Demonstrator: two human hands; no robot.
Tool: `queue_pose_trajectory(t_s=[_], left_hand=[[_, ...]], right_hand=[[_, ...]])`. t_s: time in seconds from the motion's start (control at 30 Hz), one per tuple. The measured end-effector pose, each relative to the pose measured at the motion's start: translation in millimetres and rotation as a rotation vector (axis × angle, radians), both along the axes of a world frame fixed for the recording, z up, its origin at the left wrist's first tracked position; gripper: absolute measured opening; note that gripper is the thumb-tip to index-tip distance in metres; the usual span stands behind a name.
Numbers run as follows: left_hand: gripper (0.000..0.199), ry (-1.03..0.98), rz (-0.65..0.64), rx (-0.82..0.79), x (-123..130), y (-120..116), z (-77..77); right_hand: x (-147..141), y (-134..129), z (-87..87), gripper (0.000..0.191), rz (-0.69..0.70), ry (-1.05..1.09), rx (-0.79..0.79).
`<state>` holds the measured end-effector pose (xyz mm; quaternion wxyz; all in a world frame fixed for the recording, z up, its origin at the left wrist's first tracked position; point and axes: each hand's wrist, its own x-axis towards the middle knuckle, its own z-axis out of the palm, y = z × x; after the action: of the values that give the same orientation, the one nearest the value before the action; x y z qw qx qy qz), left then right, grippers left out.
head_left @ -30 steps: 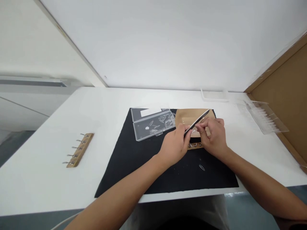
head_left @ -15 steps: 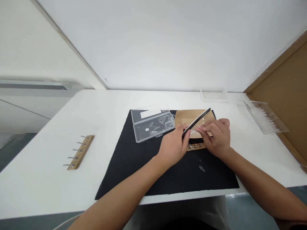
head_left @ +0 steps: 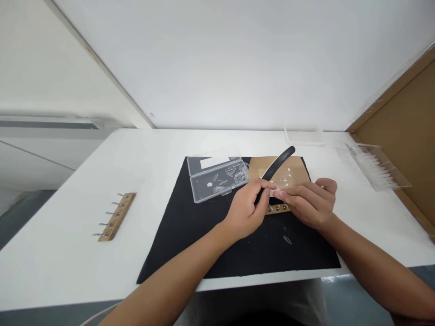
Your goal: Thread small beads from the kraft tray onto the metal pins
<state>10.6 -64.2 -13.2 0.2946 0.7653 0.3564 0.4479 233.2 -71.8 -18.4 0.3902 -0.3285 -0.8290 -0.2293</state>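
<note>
A curved black nail file (head_left: 280,164) is gripped in my left hand (head_left: 246,208), its free end pointing up and to the right. My right hand (head_left: 311,203) is closed in a pinch close to the left fingertips; whatever lies between its fingers is too small to make out. Below both hands, a brown card (head_left: 260,164) carries several small clear and white bits. Partly hidden behind my fingers is a wooden strip (head_left: 280,208) with metal clips. One clear nail tip (head_left: 287,240) lies on the black mat (head_left: 190,244) near me.
An open clear plastic box (head_left: 204,192) with several loose nail tips stands left of the card. Far left on the white table is another wooden strip (head_left: 118,217) with upright clips. At the right, a clear tray (head_left: 377,174) of pale tips sits by a brown panel (head_left: 404,136).
The nail file has turned so its broad dark face shows, and its tip has shifted slightly up and left. My right hand has moved a little to the right, fingers stretched further leftward.
</note>
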Motion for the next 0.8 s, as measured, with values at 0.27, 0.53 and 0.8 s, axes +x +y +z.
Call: queue_pose_trajectory(t_s=[0.27, 0.53, 0.8], left_hand=[[0.016, -0.072, 0.035, -0.122, 3.0, -2.8, -1.5], [0.02, -0.226, -0.104, -0.362, 2.0, -3.5, 2.9], [0.037, -0.32, -0.206, -0.609, 1.5, 0.3, -3.0]], right_hand=[[4.5, -0.9, -0.7, 0.015, 0.016, -0.036, -0.02], [4.4, -3.8, 4.2, 0.014, 0.079, -0.043, -0.012], [6.2, -4.0, -0.4, 0.016, 0.093, -0.013, 0.001]])
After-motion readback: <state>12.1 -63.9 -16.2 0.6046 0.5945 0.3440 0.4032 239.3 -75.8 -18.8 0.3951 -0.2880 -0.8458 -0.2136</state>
